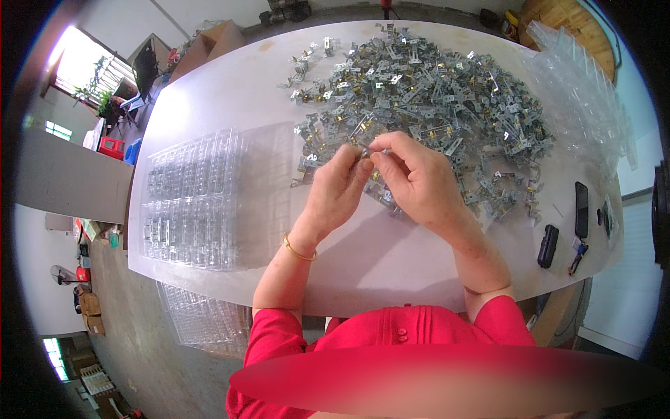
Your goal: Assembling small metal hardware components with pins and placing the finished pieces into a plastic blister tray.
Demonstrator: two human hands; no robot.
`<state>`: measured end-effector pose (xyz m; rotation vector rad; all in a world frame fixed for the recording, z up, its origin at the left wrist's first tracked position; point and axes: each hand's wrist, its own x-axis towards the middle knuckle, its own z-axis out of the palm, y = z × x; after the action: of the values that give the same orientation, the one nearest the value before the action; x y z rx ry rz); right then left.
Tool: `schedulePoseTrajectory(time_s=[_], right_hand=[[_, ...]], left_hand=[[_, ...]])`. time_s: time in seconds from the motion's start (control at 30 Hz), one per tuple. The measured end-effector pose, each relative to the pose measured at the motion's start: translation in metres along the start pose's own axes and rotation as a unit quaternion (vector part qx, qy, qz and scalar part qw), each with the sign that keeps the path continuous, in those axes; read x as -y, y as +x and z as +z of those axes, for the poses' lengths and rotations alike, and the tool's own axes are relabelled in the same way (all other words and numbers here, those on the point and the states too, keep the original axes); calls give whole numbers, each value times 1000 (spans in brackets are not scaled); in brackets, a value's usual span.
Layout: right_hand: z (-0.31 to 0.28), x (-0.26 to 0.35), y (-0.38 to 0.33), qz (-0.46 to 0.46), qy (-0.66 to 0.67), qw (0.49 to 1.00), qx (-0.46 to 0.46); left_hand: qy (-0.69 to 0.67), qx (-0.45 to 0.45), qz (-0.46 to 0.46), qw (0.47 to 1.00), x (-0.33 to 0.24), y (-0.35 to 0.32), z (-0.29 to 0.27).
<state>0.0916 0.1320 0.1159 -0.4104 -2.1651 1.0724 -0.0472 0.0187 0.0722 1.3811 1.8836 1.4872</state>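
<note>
A heap of small stamped metal brackets [433,91], grey with some brass-coloured bits, spreads over the far middle and right of the white table [265,91]. At the heap's near edge my left hand [331,190] and my right hand [423,183] meet, fingertips pinched together. Between them shows a bit of a small metal bracket [365,153], mostly covered by the fingers, so its exact shape is hidden. To the left lies a clear plastic compartment tray [234,209], with rows of metal brackets in its pockets.
More clear trays [202,318] are stacked below the table's left front edge. Clear plastic packaging [583,91] lies at the far right. Near the right edge are a phone [581,209], a black case [548,246] and keys [577,258]. A cardboard box [209,49] stands beyond the far left.
</note>
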Motion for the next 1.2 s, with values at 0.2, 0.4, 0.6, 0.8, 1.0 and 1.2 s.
schedulePoseTrajectory(time_s=[0.2, 0.4, 0.6, 0.8, 1.0, 1.2], right_hand=[[-2, -4, 2, -78, -60, 994, -51], [-9, -2, 6, -48, 22, 993, -101], [-5, -5, 4, -15, 3, 998, -64], [-2, -3, 4, -2, 2, 999, -47], [-3, -2, 3, -4, -2, 999, -41], [-6, 0, 3, -3, -17, 999, -33]], left_hand=[[65, 40, -6, 997, -7, 0, 0], [-255, 37, -155, 954, -10, 4, -6], [-421, 7, -165, 892, -8, 6, -14], [-429, 22, -154, 890, -8, 5, -14], [-405, 31, -142, 903, -8, 5, -13], [-312, 18, -96, 945, -6, 1, -14]])
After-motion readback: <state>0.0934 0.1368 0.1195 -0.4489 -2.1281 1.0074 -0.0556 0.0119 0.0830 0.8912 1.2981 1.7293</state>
